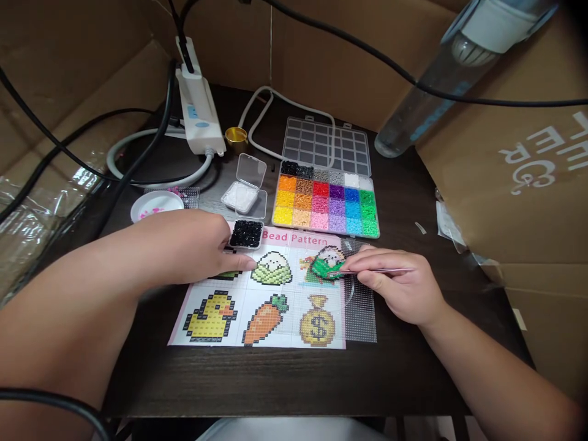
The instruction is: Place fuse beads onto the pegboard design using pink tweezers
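A bead pattern sheet [271, 306] with a chick, a carrot and a money bag lies on the dark table [275, 380]. My left hand [193, 245] rests on the sheet's upper left, fingers curled down, beside a small box of black beads [247, 233]. My right hand [395, 285] pinches metal tweezers [381, 270], whose tip points at a green and white bead figure [327, 264] on a clear pegboard [361, 306] over the sheet's right side.
A compartment box of coloured beads [326, 205] with its lid open stands behind the sheet. A small box of white beads [239, 197], a white dish [156, 204], a power strip [197, 104] with cables and cardboard walls [528, 184] surround the table.
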Tool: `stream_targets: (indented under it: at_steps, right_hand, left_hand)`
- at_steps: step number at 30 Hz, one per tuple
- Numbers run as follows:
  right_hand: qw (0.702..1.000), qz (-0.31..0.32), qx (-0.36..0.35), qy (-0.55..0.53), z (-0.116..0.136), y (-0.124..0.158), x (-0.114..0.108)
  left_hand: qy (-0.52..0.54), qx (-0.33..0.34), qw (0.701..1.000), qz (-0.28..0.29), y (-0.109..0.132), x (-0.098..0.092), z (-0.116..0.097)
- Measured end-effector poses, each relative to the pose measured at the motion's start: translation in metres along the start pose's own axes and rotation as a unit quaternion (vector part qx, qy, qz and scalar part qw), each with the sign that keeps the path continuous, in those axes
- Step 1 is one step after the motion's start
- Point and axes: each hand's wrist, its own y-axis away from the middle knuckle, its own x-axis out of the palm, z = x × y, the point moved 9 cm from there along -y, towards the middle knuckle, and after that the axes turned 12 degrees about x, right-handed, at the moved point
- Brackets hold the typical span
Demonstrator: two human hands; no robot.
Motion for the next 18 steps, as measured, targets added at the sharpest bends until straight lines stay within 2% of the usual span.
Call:
stream_targets:
  at_steps: [6, 12, 18]
  right_hand:
    - [1.0, 0.001, 0.009, -0.009, 0.0001, -0.002, 0.0003]
    - [0.999, -0.003, 0.038, 0.009, -0.0044, -0.0031, 0.0009]
    - [1.0, -0.004, 0.018, -0.002, -0.0004, -0.0036, -0.0006]
  left_hand:
    - [0.021, 0.031, 0.999, -0.022, 0.0016, -0.0029, -0.0023]
    - [0.049, 0.024, 0.998, -0.044, 0.0033, -0.0079, -0.0017]
    - [0.03, 0.029, 0.999, -0.022, 0.0026, -0.0037, -0.0021]
